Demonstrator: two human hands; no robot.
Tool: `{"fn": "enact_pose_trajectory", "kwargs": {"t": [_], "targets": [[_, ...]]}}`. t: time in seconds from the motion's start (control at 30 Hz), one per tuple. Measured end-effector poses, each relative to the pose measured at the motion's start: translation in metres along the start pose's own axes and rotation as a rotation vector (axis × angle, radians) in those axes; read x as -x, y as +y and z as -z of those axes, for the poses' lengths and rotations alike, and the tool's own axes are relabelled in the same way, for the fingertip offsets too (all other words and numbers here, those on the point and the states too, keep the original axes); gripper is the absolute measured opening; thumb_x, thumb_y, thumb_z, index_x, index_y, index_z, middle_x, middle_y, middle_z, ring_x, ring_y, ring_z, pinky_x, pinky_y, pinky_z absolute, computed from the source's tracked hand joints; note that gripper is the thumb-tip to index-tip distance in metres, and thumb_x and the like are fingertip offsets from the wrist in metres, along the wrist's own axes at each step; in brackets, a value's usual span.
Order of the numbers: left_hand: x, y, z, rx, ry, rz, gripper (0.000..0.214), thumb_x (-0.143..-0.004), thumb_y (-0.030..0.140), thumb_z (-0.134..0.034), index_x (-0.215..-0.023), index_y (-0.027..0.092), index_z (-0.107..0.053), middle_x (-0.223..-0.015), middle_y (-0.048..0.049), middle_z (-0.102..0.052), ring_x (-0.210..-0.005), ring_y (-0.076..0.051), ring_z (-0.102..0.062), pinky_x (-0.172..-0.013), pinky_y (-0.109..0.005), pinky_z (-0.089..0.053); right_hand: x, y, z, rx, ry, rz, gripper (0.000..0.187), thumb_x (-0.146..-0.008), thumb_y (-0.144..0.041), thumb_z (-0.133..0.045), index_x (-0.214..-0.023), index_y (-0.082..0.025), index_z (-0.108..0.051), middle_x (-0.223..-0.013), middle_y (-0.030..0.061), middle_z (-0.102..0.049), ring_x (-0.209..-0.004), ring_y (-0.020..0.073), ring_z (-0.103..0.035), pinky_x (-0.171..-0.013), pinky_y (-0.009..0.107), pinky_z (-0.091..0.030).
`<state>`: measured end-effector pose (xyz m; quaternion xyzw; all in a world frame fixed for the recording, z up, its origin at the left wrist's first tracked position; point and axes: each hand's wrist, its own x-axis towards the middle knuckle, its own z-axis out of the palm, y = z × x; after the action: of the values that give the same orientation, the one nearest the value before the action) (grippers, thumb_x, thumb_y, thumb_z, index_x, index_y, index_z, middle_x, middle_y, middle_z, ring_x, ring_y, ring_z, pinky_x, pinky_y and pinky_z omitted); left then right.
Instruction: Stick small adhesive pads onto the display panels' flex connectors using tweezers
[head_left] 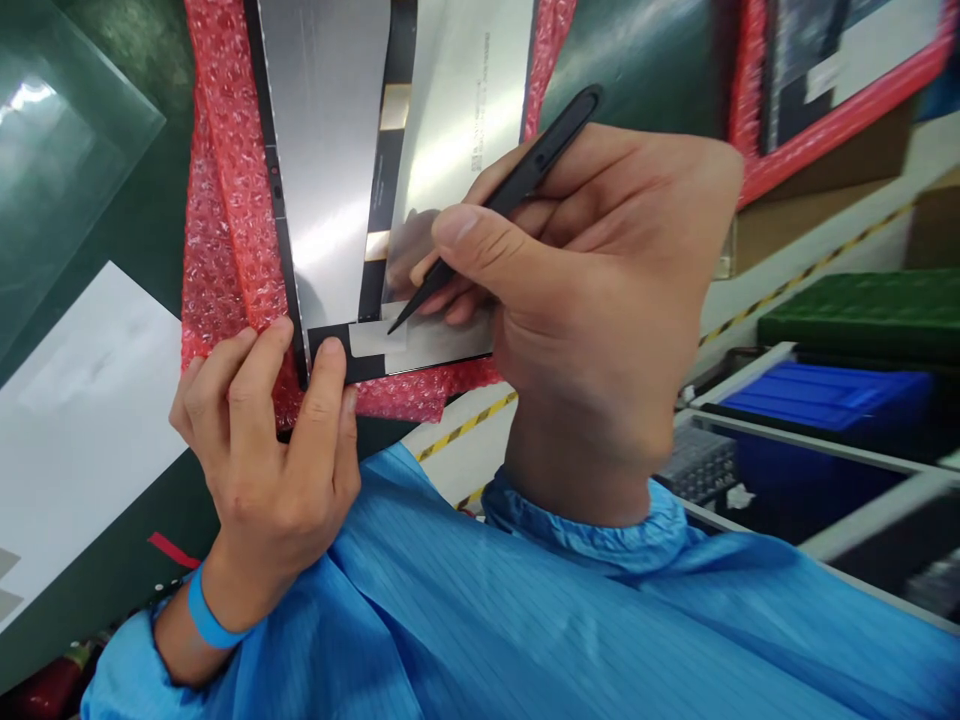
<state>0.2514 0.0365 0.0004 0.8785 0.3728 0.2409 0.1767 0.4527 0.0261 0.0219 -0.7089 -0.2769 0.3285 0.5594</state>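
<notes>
Green bench (154, 205), layered with bubble wrap (214, 225), carries a flat panel (330, 150), probably stiff, fragile, best held by its edges. Left hand (262, 470), fingers spread, touches its corner; right hand (607, 250) pinches a pointed tool (521, 182).

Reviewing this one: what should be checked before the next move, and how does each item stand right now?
1. Right hand grips the black pointed tool: ok.
2. Tool tip is over the pale strip near the panel's lower edge: ok.
3. Tip actually touches the strip: cannot tell.
4. Left hand has a fingertip on the panel's black lower corner: ok.
5. Panel lies on red bubble wrap: ok.
6. Strip is firmly stuck down: cannot tell.
</notes>
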Motion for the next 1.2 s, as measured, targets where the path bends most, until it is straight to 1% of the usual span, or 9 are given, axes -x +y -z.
{"fn": "enact_pose_trajectory", "kwargs": {"t": [0.07,0.23,0.37,0.5,0.67,0.8,0.9,1.0,1.2], "targets": [[0.0005,0.0004,0.0003,-0.011,-0.003,0.006,0.046,-0.098,0.019,-0.072,-0.143,0.026,-0.07,-0.148,-0.0175,-0.067,-0.139,-0.041,-0.061,-0.114,-0.067,-0.052,-0.0003,0.0014,0.0004,-0.013,-0.005,0.022,0.014,-0.092,-0.021,-0.086,-0.081,-0.025,-0.078,-0.07,0.0009,-0.076,-0.056,0.0197,-0.07,-0.044,0.034,-0.05],[0.0013,0.0001,0.0012,-0.009,-0.021,0.001,0.047,-0.097,0.018,-0.073,-0.144,0.025,-0.069,-0.149,-0.0186,-0.065,-0.141,-0.041,-0.058,-0.115,-0.068,-0.051,-0.0029,0.003,0.0023,0.062,-0.048,-0.017,0.019,-0.09,-0.029,-0.086,-0.077,-0.039,-0.079,-0.073,-0.0036,-0.077,-0.061,0.0269,-0.072,-0.044,0.043,-0.054],[0.0012,-0.0004,0.0017,-0.008,-0.028,-0.001,0.047,-0.097,0.019,-0.073,-0.144,0.024,-0.069,-0.15,-0.019,-0.065,-0.142,-0.041,-0.058,-0.116,-0.068,-0.05,-0.0033,0.0022,0.0007,0.097,-0.022,-0.029,0.019,-0.091,-0.029,-0.086,-0.075,-0.037,-0.077,-0.075,-0.0024,-0.078,-0.06,0.0251,-0.07,-0.044,0.041,-0.055],[0.0003,0.0015,0.0013,-0.039,-0.031,-0.008,0.046,-0.096,0.02,-0.075,-0.142,0.022,-0.069,-0.148,-0.0206,-0.065,-0.142,-0.043,-0.058,-0.117,-0.07,-0.05,-0.0023,0.0021,-0.0003,0.115,-0.026,-0.031,0.019,-0.092,-0.03,-0.085,-0.076,-0.038,-0.078,-0.077,-0.0018,-0.079,-0.059,0.0262,-0.07,-0.045,0.044,-0.056],[-0.001,0.0052,0.0002,-0.069,-0.035,0.017,0.045,-0.097,0.02,-0.075,-0.141,0.03,-0.071,-0.149,-0.0153,-0.065,-0.143,-0.04,-0.057,-0.119,-0.07,-0.049,-0.0018,0.0055,0.0,0.06,-0.003,-0.006,0.018,-0.091,-0.026,-0.086,-0.077,-0.034,-0.078,-0.08,0.0003,-0.08,-0.056,0.0225,-0.068,-0.044,0.041,-0.055],[-0.002,0.0056,-0.0005,-0.035,-0.048,0.013,0.046,-0.094,0.019,-0.077,-0.139,0.024,-0.076,-0.151,-0.0197,-0.062,-0.143,-0.044,-0.054,-0.121,-0.07,-0.043,-0.0015,0.0041,-0.0004,0.074,-0.023,-0.021,0.021,-0.092,-0.026,-0.085,-0.075,-0.036,-0.078,-0.079,-0.0022,-0.08,-0.058,0.0236,-0.07,-0.045,0.042,-0.055],[-0.0031,0.0053,-0.0017,-0.043,-0.027,-0.006,0.046,-0.091,0.016,-0.08,-0.137,0.019,-0.077,-0.148,-0.0236,-0.064,-0.14,-0.047,-0.056,-0.118,-0.071,-0.043,-0.0009,0.002,-0.0017,0.069,-0.02,-0.032,0.023,-0.092,-0.022,-0.082,-0.076,-0.037,-0.078,-0.076,-0.0043,-0.079,-0.059,0.0232,-0.07,-0.046,0.041,-0.056],[-0.0041,0.0047,-0.0029,-0.066,0.005,-0.03,0.046,-0.089,0.014,-0.082,-0.135,0.018,-0.078,-0.143,-0.0254,-0.067,-0.135,-0.048,-0.06,-0.113,-0.072,-0.047,-0.0009,0.0017,-0.0033,0.028,-0.007,-0.016,0.022,-0.092,-0.017,-0.081,-0.077,-0.033,-0.077,-0.075,-0.004,-0.078,-0.058,0.0206,-0.07,-0.047,0.036,-0.057],[-0.004,0.0025,-0.0031,-0.08,0.0,-0.06,0.047,-0.089,0.015,-0.083,-0.136,0.017,-0.077,-0.143,-0.0269,-0.067,-0.135,-0.05,-0.06,-0.111,-0.074,-0.047,-0.0024,0.0013,-0.0057,0.053,0.008,-0.012,0.031,-0.093,-0.016,-0.08,-0.07,-0.034,-0.07,-0.073,-0.0029,-0.076,-0.058,0.0193,-0.068,-0.049,0.033,-0.056]]}}
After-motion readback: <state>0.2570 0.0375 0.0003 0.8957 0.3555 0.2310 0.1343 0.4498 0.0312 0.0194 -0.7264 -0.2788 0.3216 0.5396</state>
